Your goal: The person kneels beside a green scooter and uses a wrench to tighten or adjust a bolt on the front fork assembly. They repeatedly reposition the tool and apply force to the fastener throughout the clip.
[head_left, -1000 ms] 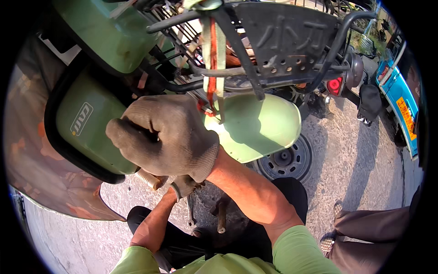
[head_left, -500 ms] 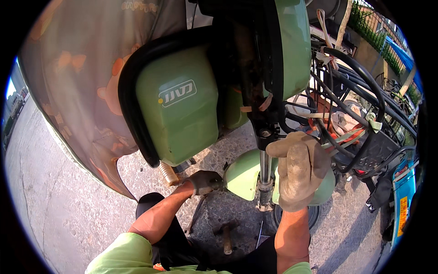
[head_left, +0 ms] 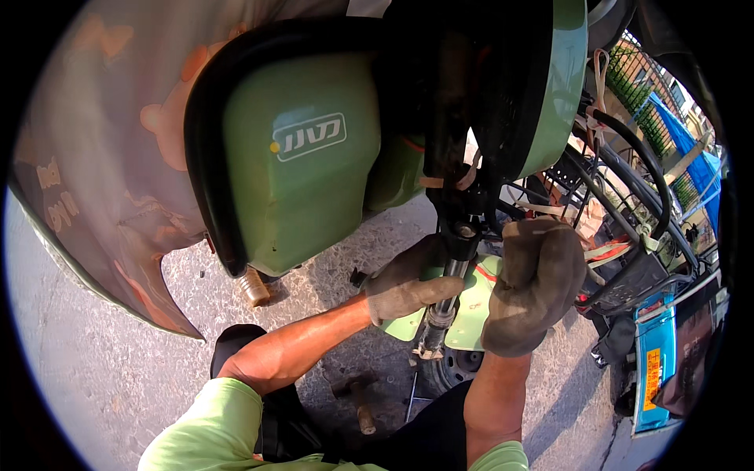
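In front of me is the metal front fork leg [head_left: 453, 275] of a green scooter, running down from a black clamp. My left hand [head_left: 408, 284], in a dark grey work glove, is closed around the tube, its thumb across the front and its other fingers partly hidden. Beside the fork on the right, my gloved right hand [head_left: 534, 286] is raised with curled fingers; whatever lies inside them is hidden. The pale green mudguard [head_left: 470, 326] shows behind the fork, partly covered by both hands. Below it sits a wheel [head_left: 458, 363].
A green body panel [head_left: 302, 180] edged by a black bar stands at left, beside a draped cover [head_left: 102, 157]. A hammer [head_left: 363, 408] lies between my legs. Right of me are a black basket [head_left: 620, 271] and a blue vehicle part [head_left: 656, 365].
My left hand has moved up and right, from the mudguard's left edge to the fork tube. The right hand stays raised, slightly farther right. The view has shifted.
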Tool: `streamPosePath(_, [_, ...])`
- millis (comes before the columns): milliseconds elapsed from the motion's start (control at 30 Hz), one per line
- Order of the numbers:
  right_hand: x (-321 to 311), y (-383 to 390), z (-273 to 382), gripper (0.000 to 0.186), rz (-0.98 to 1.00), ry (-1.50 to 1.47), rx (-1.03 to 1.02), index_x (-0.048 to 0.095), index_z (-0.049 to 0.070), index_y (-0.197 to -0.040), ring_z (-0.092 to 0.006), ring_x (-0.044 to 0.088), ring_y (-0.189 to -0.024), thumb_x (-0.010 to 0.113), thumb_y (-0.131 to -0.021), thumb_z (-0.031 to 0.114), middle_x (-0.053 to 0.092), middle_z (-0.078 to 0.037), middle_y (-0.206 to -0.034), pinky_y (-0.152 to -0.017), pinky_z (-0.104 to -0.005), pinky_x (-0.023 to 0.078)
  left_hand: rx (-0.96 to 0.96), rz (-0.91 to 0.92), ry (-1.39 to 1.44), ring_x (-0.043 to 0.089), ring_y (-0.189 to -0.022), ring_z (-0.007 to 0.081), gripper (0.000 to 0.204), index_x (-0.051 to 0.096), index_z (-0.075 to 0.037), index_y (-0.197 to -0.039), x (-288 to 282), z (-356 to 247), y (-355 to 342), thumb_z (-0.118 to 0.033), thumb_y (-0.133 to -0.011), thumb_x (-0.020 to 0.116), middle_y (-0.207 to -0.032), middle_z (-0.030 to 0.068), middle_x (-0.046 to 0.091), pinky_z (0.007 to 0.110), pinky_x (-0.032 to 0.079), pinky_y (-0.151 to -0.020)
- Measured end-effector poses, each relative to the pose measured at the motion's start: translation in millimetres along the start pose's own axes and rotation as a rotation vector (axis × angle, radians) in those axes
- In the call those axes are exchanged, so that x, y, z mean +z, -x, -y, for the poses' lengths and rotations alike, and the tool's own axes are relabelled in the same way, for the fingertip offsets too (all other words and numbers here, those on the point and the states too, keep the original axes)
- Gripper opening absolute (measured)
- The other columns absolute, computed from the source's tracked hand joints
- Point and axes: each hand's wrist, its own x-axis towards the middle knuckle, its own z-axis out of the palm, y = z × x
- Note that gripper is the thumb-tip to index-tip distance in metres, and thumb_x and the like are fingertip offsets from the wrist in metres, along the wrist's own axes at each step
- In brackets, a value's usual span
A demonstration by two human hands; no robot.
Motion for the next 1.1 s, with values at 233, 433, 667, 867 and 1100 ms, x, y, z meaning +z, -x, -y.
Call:
streamPosePath(233, [-11,10,-1,0.015,-0.011,-0.132,0.234,0.058,0.003,-0.108,-0.0196,0.056,-0.068,0.056,-0.094,0.008,0.058,-0.008,-0.076,-0.066,-0.0359,0.049,-0.025,0.098,0.503,0.064,-0.092,0.0174,0.084,0.05,0.005,-0.133,19,-7,-15,-0.069,-0.093,0.046,-0.104,0.0093,0.067,0.029,0.05,-0.083])
streamPosePath(433, [15,-2,16,0.015,-0.311,-0.288,0.395,0.055,-0.001,-0.092,-0.0136,0.042,-0.06,0.056,-0.094,0.014,0.038,-0.001,-0.062,-0.061,-0.0323,0.044,-0.039,0.145,0.67,0.066,-0.09,0.0189,0.089,0.052,0.006,-0.129,23,5,-25,-0.074,-0.092,0.042,-0.104,0.0123,0.068,0.03,0.05,-0.085])
streamPosePath(667, [5,14,-10,0.042,-0.2,-0.315,0.214,0.052,-0.002,-0.107,-0.0197,0.055,-0.07,0.048,-0.1,0.04,0.057,-0.014,-0.091,-0.06,-0.0321,0.05,-0.052,-0.045,0.545,0.062,-0.078,0.0141,0.04,0.058,0.007,-0.119,28,8,-19,-0.024,-0.103,0.038,-0.085,0.0077,0.064,0.026,0.052,-0.077])
streamPosePath(867, [25,-15,4,0.035,-0.334,-0.418,0.413,0.055,-0.003,-0.11,-0.0181,0.055,-0.07,0.047,-0.098,0.028,0.059,-0.015,-0.087,-0.065,-0.0319,0.049,0.108,-0.05,0.615,0.056,-0.084,0.016,0.071,0.054,0.003,-0.126,33,15,-20,-0.06,-0.102,0.032,-0.094,0.0089,0.06,0.03,0.045,-0.076])
streamPosePath(1100, [14,-5,0,0.038,-0.216,-0.326,0.378,0.051,0.001,-0.125,-0.0184,0.057,-0.072,0.052,-0.098,0.027,0.061,-0.014,-0.092,-0.063,-0.0302,0.047,-0.056,0.035,0.714,0.054,-0.103,0.017,0.077,0.048,-0.001,-0.136,28,-9,-18,-0.067,-0.097,0.035,-0.116,0.0088,0.058,0.032,0.042,-0.09])
